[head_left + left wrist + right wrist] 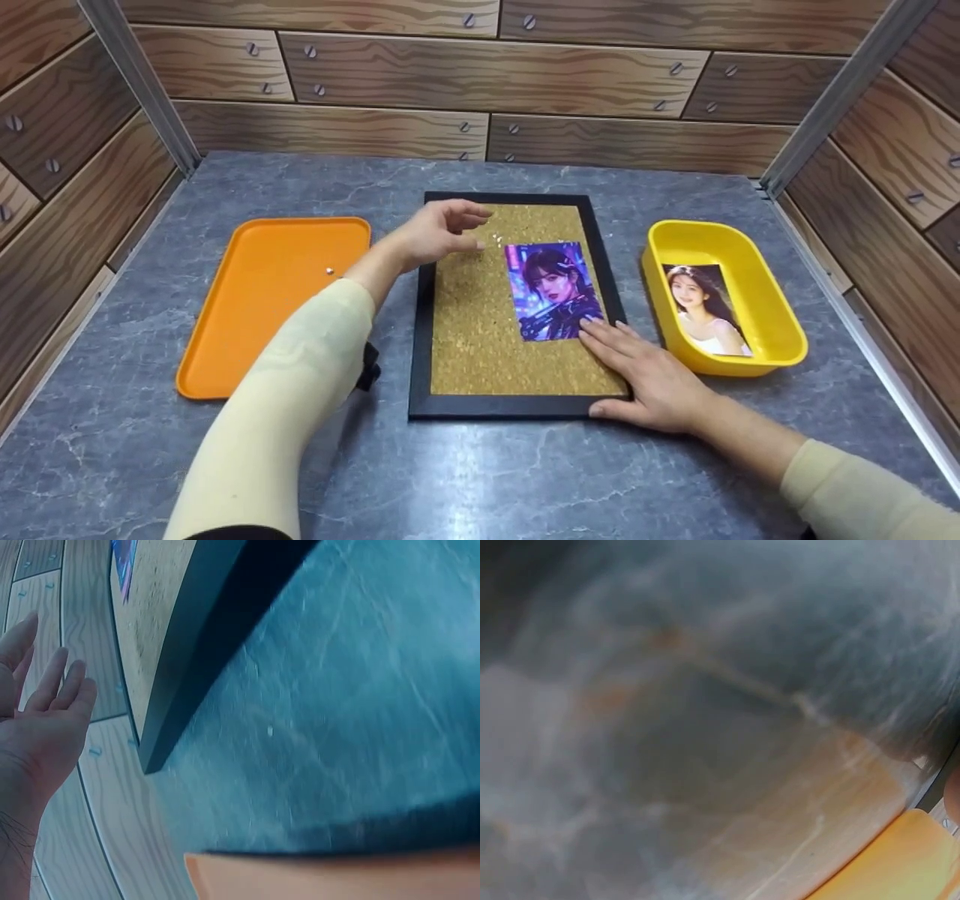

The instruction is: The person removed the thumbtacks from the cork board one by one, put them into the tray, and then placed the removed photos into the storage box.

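Observation:
A black-framed cork board [480, 360] lies on the table, carrying a purple-and-blue picture [555, 292] of a person. Over the board's upper left side reaches my left hand [442, 231], fingers loosely extended and no object visible in its grasp. Several small shiny bits [496, 240] show near its thumb, beside the picture's top left corner. In the left wrist view the left hand [45, 720] has its fingers spread loosely. My right hand [652, 375] rests on the board's lower right frame, its fingertips touching the picture's lower right corner.
To the left lies an orange tray [277, 300] with a small shiny piece [329, 271] on it, partly behind the left arm. A yellow bin [765, 315] on the right holds a photo [705, 311] of a person. Wood-patterned walls [390, 75] enclose the table.

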Demonstrator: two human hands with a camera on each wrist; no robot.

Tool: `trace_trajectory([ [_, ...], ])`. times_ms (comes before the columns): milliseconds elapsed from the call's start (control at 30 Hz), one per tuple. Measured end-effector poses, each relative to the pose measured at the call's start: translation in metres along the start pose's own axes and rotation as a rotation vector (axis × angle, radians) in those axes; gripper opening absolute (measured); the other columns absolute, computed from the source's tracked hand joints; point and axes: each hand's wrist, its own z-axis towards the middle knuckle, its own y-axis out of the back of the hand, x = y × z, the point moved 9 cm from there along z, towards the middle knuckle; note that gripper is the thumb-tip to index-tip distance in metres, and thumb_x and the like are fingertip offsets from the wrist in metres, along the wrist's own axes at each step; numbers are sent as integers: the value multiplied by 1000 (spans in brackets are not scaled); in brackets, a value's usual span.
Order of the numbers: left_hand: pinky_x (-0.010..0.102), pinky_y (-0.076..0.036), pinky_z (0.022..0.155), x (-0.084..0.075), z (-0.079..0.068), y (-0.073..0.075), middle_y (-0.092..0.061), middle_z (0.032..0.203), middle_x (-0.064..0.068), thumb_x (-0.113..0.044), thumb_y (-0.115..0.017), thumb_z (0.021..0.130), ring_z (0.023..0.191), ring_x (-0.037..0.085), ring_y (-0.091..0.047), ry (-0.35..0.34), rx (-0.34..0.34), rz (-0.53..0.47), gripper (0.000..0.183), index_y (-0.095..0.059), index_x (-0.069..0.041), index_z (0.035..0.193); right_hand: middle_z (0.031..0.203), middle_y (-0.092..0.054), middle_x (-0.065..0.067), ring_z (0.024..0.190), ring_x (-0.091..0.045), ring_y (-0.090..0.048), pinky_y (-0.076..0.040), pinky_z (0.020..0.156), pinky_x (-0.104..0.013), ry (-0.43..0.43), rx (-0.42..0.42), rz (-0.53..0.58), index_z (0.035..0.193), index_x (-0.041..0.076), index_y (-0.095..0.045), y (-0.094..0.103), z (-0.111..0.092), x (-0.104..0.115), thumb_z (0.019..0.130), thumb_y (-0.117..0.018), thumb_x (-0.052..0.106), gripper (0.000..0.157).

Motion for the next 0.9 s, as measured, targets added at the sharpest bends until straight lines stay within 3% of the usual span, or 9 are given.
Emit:
trace_trajectory([
  [200, 40, -46, 115, 5, 8, -16, -50, 158, 23, -3, -77, 95, 148, 35, -46, -14, 15, 18, 62, -54, -2, 152, 171, -33, -11, 155, -34, -35, -19, 129, -40, -13, 24, 13, 164, 7, -39, -4, 0, 0, 92, -73, 63, 97],
  [300, 43, -39, 121, 6, 10, -24, -48, 159, 24, -4, -78, 95, 149, 34, -44, -21, 27, 24, 65, -50, -2, 154, 171, -33, -12, 155, -34, -34, -15, 130, -37, -11, 31, 18, 164, 7, -39, -5, 1, 0, 92, -73, 63, 98],
  [433, 46, -30, 126, 6, 13, -33, -46, 161, 22, -5, -80, 93, 151, 34, -41, -27, 37, 42, 71, -48, -2, 157, 170, -35, -14, 154, -36, -36, -17, 130, -39, 14, 10, 9, 163, 4, -40, -3, 1, 2, 92, -73, 63, 98],
  [633, 44, -34, 124, 9, 16, -44, -42, 165, 16, -7, -83, 90, 154, 34, -37, -10, 61, 63, 82, -43, -5, 161, 170, -35, -14, 153, -37, -37, -14, 130, -35, 9, -2, 15, 163, 5, -41, 0, 1, 1, 94, -72, 63, 96],
  [900, 42, -30, 126, 18, 18, -54, -40, 165, 22, -7, -84, 90, 152, 35, -37, 2, 109, 120, 87, -37, -2, 163, 171, -34, -14, 154, -37, -36, -14, 130, -37, 7, 5, 12, 163, 5, -40, 0, 0, 1, 93, -72, 63, 97],
])
